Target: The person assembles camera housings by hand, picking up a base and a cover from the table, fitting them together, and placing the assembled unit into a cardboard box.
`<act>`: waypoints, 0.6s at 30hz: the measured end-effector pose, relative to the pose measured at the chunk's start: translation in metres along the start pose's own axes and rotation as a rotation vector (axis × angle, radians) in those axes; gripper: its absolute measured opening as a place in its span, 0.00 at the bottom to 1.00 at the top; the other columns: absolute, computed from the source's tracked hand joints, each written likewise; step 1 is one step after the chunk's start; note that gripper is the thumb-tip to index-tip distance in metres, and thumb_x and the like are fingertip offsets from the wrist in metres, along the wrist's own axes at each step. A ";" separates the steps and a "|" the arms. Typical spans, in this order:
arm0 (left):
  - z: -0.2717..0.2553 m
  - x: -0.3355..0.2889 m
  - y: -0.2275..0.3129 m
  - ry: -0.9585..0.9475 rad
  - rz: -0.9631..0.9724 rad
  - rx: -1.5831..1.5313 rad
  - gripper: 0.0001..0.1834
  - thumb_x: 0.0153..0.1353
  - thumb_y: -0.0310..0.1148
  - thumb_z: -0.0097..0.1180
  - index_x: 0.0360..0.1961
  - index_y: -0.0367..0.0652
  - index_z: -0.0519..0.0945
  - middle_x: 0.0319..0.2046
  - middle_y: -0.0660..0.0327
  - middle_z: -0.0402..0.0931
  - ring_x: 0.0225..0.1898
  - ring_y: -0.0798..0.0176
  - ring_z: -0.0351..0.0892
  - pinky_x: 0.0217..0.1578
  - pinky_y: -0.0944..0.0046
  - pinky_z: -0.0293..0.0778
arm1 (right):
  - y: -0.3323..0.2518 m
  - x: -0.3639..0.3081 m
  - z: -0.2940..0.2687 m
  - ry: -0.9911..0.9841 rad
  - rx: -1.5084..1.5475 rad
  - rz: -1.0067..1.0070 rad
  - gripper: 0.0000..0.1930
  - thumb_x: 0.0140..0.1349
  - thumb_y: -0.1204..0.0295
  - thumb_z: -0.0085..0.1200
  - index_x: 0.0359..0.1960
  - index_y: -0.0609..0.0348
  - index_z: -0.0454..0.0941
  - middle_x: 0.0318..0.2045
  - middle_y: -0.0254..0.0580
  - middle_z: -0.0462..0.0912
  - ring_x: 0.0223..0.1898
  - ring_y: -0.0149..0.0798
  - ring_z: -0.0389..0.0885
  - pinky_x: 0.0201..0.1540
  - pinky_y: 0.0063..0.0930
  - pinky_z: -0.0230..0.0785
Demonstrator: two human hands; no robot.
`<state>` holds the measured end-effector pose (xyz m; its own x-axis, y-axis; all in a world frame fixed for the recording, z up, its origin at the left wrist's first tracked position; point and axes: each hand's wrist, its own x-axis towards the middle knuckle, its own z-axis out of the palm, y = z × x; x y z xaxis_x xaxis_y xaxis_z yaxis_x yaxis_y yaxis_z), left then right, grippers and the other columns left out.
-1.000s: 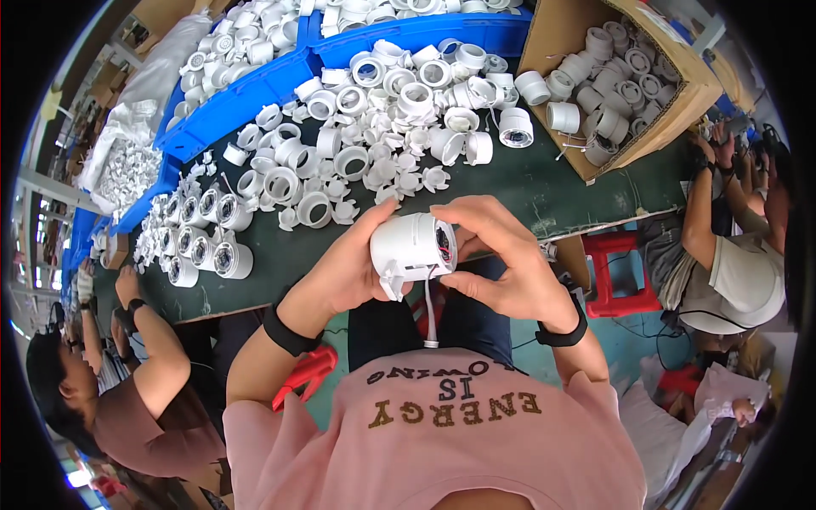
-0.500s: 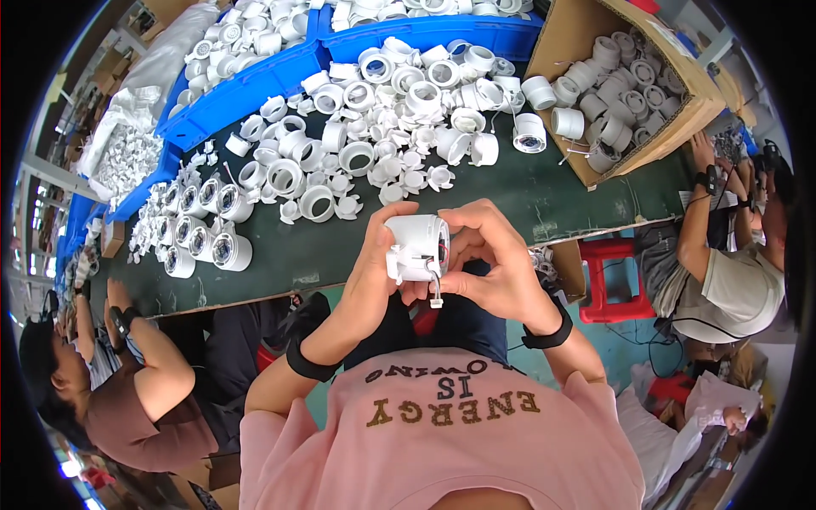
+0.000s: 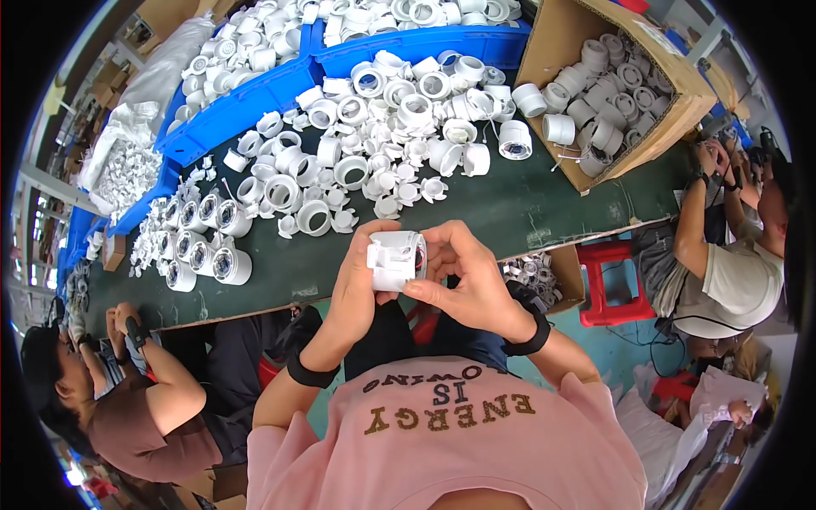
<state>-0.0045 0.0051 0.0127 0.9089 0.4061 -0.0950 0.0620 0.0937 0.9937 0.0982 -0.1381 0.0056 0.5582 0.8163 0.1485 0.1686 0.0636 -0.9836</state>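
A white plastic cylindrical housing is held up in front of my chest, near the table's front edge. My left hand wraps its left side. On the other side my right hand grips the rim with thumb and fingers. A raised bracket-like part faces up on the housing's side, and a bit of red shows inside its right end. Behind my hands lie loose white rings and small white clip-like pieces. Left of them, several white cylinders with dark lens faces stand in rows.
Blue bins of white parts line the back. At the right rear, a cardboard box holds white cylinders. A smaller box of parts and a red stool are below the edge. People sit on both sides.
The housing has turned in my hands: its bracket now faces up, and the dangling wire with a white plug no longer shows. Both hands have shifted slightly left.
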 end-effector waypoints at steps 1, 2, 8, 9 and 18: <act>-0.002 0.004 0.000 -0.024 -0.018 -0.055 0.28 0.70 0.52 0.25 0.54 0.40 0.65 0.30 0.66 0.71 0.21 0.76 0.62 0.18 0.76 0.57 | 0.002 0.001 0.002 0.025 -0.009 -0.017 0.26 0.52 0.72 0.67 0.47 0.66 0.64 0.36 0.41 0.78 0.32 0.27 0.78 0.32 0.20 0.72; -0.003 0.007 -0.001 -0.047 -0.037 -0.111 0.27 0.70 0.51 0.26 0.55 0.40 0.65 0.31 0.66 0.71 0.21 0.76 0.62 0.19 0.76 0.57 | 0.004 0.001 0.004 0.050 -0.018 -0.033 0.26 0.52 0.72 0.67 0.47 0.65 0.64 0.36 0.42 0.78 0.32 0.27 0.79 0.32 0.19 0.72; -0.007 0.007 -0.003 -0.043 -0.114 -0.118 0.27 0.70 0.51 0.27 0.53 0.40 0.67 0.30 0.66 0.72 0.20 0.77 0.62 0.17 0.76 0.56 | 0.001 0.003 0.007 0.069 -0.112 -0.041 0.25 0.49 0.72 0.69 0.43 0.66 0.66 0.33 0.41 0.78 0.29 0.27 0.80 0.27 0.19 0.73; -0.008 0.007 -0.003 -0.050 -0.132 -0.112 0.27 0.70 0.52 0.27 0.53 0.40 0.67 0.30 0.67 0.72 0.19 0.77 0.62 0.17 0.77 0.55 | 0.000 0.002 0.008 0.071 -0.110 -0.045 0.25 0.49 0.72 0.69 0.43 0.66 0.66 0.33 0.41 0.78 0.29 0.27 0.80 0.27 0.19 0.73; -0.008 0.001 -0.010 0.056 -0.147 -0.149 0.29 0.70 0.55 0.28 0.55 0.41 0.63 0.40 0.61 0.72 0.34 0.70 0.72 0.27 0.72 0.68 | 0.009 0.006 0.011 0.095 -0.038 0.026 0.25 0.47 0.69 0.71 0.39 0.65 0.67 0.28 0.41 0.77 0.26 0.26 0.80 0.25 0.20 0.72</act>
<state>-0.0079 0.0121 0.0024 0.8701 0.4271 -0.2459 0.1273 0.2873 0.9493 0.0944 -0.1260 -0.0032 0.6367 0.7593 0.1341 0.1830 0.0202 -0.9829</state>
